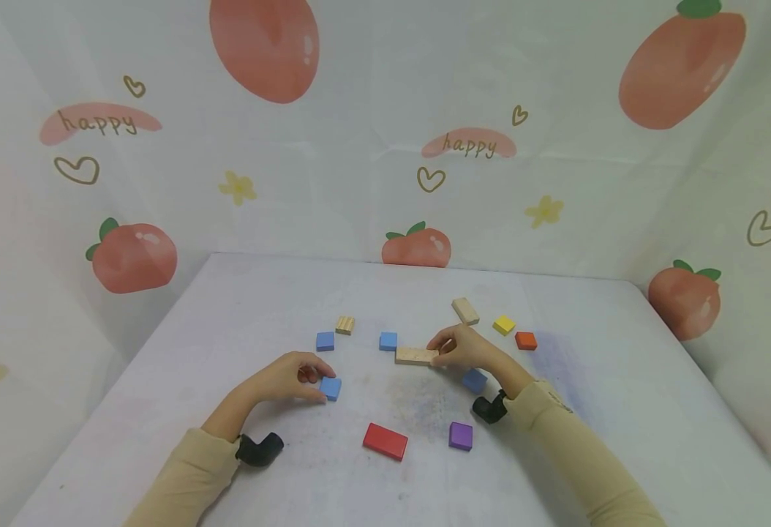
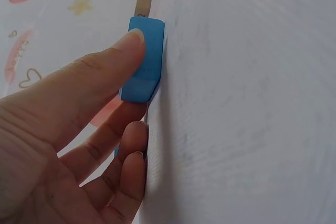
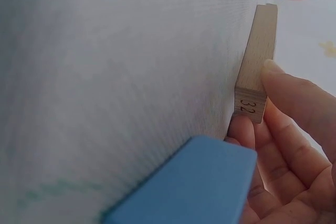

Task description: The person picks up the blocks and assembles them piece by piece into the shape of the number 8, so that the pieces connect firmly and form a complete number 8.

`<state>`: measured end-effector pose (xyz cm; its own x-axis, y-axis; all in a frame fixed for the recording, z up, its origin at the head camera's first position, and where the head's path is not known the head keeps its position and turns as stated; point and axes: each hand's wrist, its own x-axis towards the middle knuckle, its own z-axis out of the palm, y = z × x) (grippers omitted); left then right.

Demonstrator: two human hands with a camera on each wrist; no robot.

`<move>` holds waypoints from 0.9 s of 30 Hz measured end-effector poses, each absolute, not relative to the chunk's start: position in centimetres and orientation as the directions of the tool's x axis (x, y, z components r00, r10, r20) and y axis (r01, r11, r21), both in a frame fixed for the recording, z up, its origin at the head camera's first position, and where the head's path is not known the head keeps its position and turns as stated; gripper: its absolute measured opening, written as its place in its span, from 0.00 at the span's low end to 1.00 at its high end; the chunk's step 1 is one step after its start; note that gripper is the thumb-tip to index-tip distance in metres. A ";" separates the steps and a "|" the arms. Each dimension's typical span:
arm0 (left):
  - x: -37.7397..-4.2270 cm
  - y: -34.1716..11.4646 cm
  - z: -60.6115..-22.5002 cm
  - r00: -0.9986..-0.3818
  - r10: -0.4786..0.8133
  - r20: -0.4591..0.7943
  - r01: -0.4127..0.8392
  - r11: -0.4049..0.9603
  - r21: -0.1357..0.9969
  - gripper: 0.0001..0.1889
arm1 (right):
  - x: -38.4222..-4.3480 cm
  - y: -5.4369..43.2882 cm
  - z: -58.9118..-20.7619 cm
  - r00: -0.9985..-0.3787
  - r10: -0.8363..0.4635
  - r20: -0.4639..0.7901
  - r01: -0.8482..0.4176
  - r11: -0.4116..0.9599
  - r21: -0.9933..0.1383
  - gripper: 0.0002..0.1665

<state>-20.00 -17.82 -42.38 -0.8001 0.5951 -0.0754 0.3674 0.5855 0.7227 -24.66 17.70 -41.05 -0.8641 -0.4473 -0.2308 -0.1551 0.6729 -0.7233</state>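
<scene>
My left hand (image 1: 296, 378) pinches a small blue block (image 1: 331, 389) between thumb and fingers, low at the table. In the left wrist view the thumb lies across that blue block (image 2: 149, 61). To the right, my right hand (image 1: 462, 347) pinches one end of a long natural-wood block (image 1: 415, 356), which lies sideways on the table. Its end carries the number 32 in the right wrist view, where the wooden block (image 3: 260, 51) sits between thumb and fingers. A blue block (image 1: 388, 341) lies just behind its left end. Another blue block (image 1: 474, 380) is under the right wrist.
Nearer me lie a red block (image 1: 385, 441) and a purple block (image 1: 461, 436). Behind are a blue block (image 1: 325, 341), a striped wooden block (image 1: 344, 325), a plain wooden block (image 1: 466, 311), a yellow block (image 1: 504, 325) and an orange-red block (image 1: 526, 341). A printed curtain (image 1: 352, 183) encloses the table.
</scene>
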 end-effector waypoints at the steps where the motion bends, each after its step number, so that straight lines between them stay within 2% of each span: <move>1: -20.0 -17.8 -42.4 -0.799 0.597 -0.073 0.370 0.583 0.724 0.18 | -24.7 17.7 -41.1 -0.864 -0.447 -0.232 -0.153 0.673 -0.723 0.16; 27: -20.6 -15.9 -42.2 -0.831 0.556 -0.034 0.361 0.583 0.728 0.18 | -24.8 17.7 -41.2 -0.865 -0.446 -0.229 -0.155 0.673 -0.724 0.16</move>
